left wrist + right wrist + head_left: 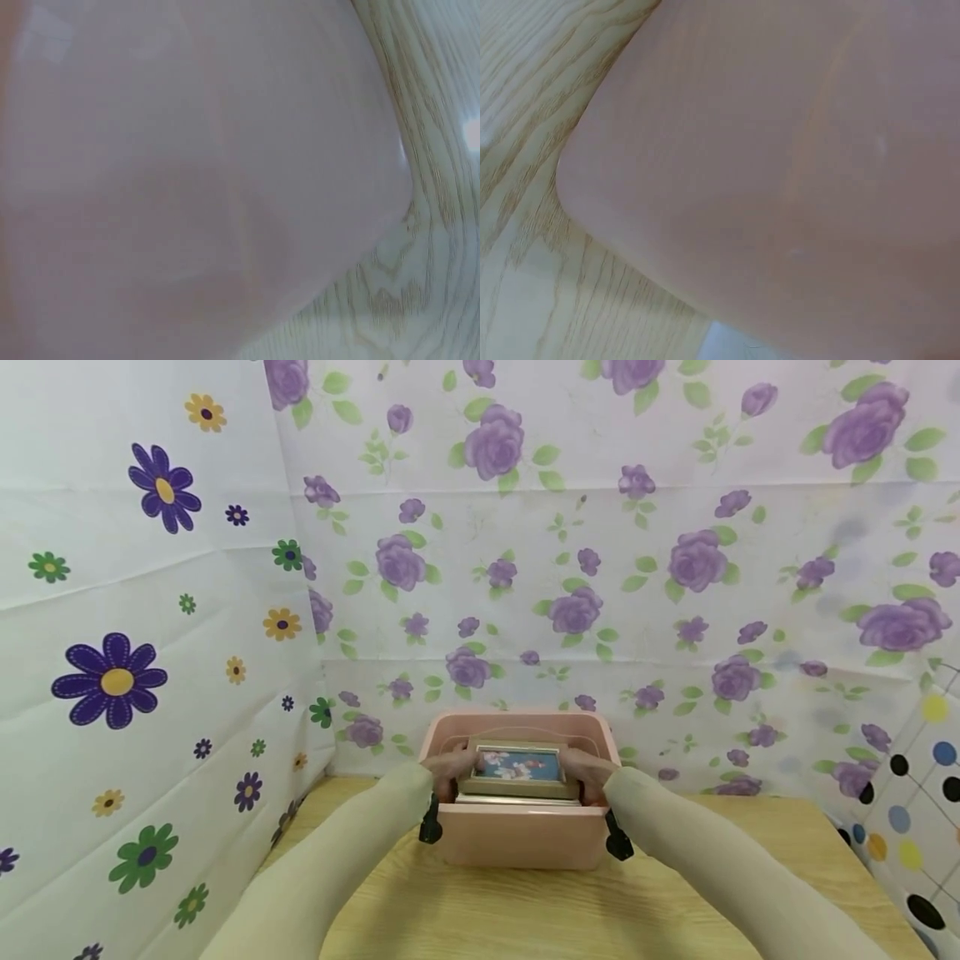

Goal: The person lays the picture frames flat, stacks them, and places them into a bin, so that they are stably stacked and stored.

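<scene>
A pink plastic bin [521,839] stands on the table, and both hands reach down into it. Inside lies a picture frame [480,787] with a light brownish border and a blue picture with pale flowers. My left hand [450,766] grips its left side, thumb over the border. On the opposite side my right hand [587,770] grips it in the same way. Pale flat edges [517,800] show under the frame's near side. Fingertips of both hands are hidden beside the frame. Each wrist view shows mostly the bin's outer wall [300,135] [705,150].
The wooden table [480,914] extends in front of the bin and to both sides. A floral cloth [525,568] hangs right behind the bin. Another flowered sheet [150,610] closes off the left, and a dotted one [907,818] stands at the right edge.
</scene>
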